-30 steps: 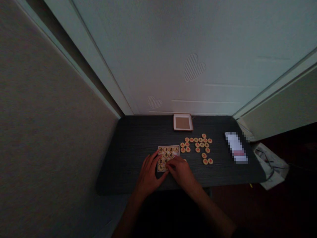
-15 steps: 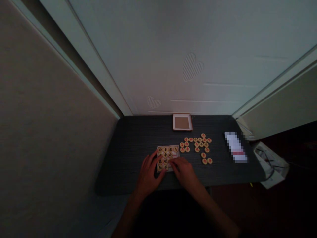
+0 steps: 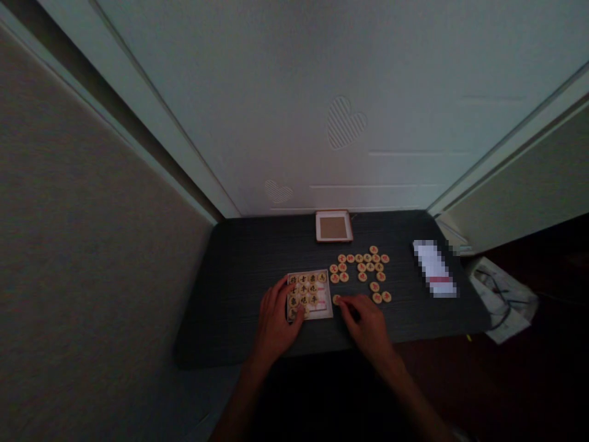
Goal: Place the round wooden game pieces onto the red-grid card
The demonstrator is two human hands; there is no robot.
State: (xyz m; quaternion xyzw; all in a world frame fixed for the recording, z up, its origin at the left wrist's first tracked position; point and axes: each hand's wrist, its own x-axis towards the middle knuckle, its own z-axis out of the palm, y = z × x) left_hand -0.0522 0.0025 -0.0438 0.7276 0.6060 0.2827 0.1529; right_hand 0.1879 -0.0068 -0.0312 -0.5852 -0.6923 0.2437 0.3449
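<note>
A shallow white box on the dark table holds rows of round wooden xiangqi pieces with black characters. My left hand lies over the box's left side, fingers stretched out and thumb across the front row, where it partly hides some pieces. Just right of the box, my right hand has thumb and forefinger pinched at the edge of a single xiangqi piece with a red mark. Beyond that hand, several loose red-marked pieces are scattered on the table.
A box lid, white-rimmed with a brown inside, lies at the table's back edge by the white panel. A blurred-out flat white object rests at the right. Below the table's right end stands a white container with cables.
My right hand has moved from the box's inside to the right, onto a red-marked piece on the table. A black-marked piece shows in the box where its fingers were. My left hand stays at the box.
</note>
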